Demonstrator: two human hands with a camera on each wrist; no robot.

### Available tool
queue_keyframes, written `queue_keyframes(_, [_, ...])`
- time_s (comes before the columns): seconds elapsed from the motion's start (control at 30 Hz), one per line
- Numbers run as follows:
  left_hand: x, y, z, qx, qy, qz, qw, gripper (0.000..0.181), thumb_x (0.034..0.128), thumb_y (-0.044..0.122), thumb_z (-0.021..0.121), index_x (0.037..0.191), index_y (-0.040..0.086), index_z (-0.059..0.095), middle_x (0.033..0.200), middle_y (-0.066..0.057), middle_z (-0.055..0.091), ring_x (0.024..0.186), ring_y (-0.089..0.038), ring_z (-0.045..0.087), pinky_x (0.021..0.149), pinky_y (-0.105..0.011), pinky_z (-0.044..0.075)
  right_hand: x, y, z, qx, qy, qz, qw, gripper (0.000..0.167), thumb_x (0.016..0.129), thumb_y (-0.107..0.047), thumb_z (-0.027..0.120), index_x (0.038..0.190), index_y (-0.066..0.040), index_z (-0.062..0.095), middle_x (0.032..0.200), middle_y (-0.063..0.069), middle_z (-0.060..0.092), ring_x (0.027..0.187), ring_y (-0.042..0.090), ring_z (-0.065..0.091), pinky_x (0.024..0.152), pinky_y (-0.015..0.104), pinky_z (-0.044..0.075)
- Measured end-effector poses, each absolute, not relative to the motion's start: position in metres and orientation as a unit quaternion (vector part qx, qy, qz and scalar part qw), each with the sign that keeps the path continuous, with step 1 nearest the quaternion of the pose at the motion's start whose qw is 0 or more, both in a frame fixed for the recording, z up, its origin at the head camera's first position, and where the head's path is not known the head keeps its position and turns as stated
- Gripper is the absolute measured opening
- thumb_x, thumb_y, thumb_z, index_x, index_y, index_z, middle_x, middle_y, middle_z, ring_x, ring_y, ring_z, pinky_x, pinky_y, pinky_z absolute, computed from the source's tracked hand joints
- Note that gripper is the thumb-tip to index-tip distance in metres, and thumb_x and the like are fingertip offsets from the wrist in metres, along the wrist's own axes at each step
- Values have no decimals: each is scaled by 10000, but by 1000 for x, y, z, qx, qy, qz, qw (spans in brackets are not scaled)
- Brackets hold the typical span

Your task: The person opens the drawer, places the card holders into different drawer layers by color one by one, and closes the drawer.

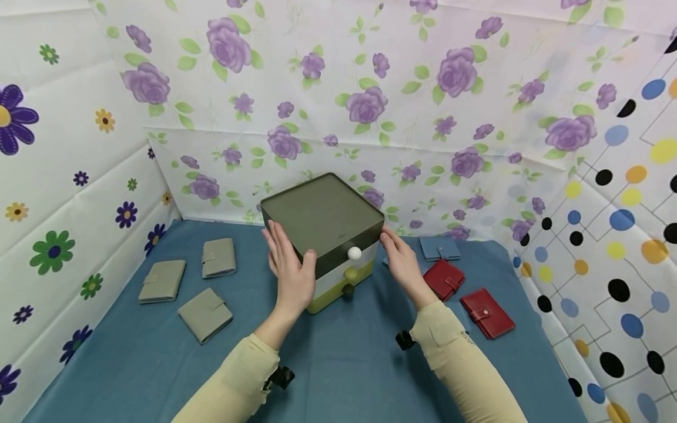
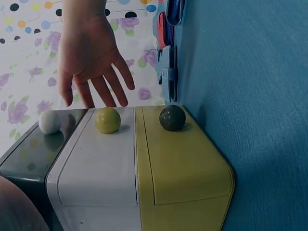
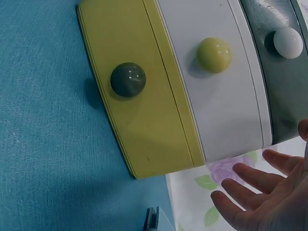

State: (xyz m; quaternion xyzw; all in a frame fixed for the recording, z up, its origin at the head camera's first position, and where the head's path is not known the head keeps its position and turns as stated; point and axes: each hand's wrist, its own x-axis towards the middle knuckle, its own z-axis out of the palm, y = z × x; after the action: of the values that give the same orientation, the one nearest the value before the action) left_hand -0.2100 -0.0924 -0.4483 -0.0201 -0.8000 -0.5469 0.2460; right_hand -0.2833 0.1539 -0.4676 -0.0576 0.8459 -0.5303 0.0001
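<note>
A small three-tier drawer box (image 1: 322, 217) stands on the blue cloth, turned at an angle. Its top drawer is dark green with a white knob (image 1: 354, 253), the middle one white with a yellow knob (image 3: 214, 55), the bottom one yellow with a dark green knob (image 2: 172, 118). All three drawers look closed. My left hand (image 1: 292, 270) lies against the box's left side, fingers straight and thumb near the front top edge. At the right side, my right hand (image 1: 404, 264) has its fingers extended by the upper corner; whether they touch is unclear.
Several snap-strap wallets lie around the box: grey ones on the left, such as the grey wallet (image 1: 206, 314); a red wallet (image 1: 488, 312), another red wallet (image 1: 443, 279) and a blue wallet (image 1: 440, 248) on the right. Flowered cloth (image 1: 328, 88) hangs behind.
</note>
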Motion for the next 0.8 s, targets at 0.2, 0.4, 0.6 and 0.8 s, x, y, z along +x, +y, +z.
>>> queue_keyframes(0.2, [-210,-95,-448,-25,-804,-540,249,879,1031,234,434,1701,38,-100,1787,-90,-158,1619,-309,-226,1244,-646,-98,-283,156,-466,-57,845,-532,-1,657,1136,-605,369,1667,-222,428,1606,119,522,1501,332,451,1202,583,366])
queue_keyframes(0.4, [-211,-96,-448,-31,-802,-540,253,881,1028,226,432,1700,36,-104,1786,-91,-164,1616,-278,-237,1242,-650,-102,-283,161,-464,-63,845,-530,-1,649,1140,-598,368,1662,-219,440,1601,124,530,1500,335,454,1207,593,352])
queue_keyframes(0.6, [-212,-97,-447,-37,-803,-538,254,884,1021,236,429,1697,21,-98,1785,-114,-155,1613,-282,-245,1241,-654,-101,-283,165,-466,-65,847,-528,-2,666,1138,-606,365,1661,-199,441,1609,133,518,1505,341,447,1214,596,342])
queue_keyframes(0.8, [-211,-97,-447,-36,-808,-530,256,889,1007,230,442,1699,9,-70,1787,-134,-127,1618,-318,-223,1235,-682,-76,-280,167,-468,-61,846,-530,2,646,1142,-596,363,1664,-222,435,1621,124,504,1516,334,431,1223,591,330])
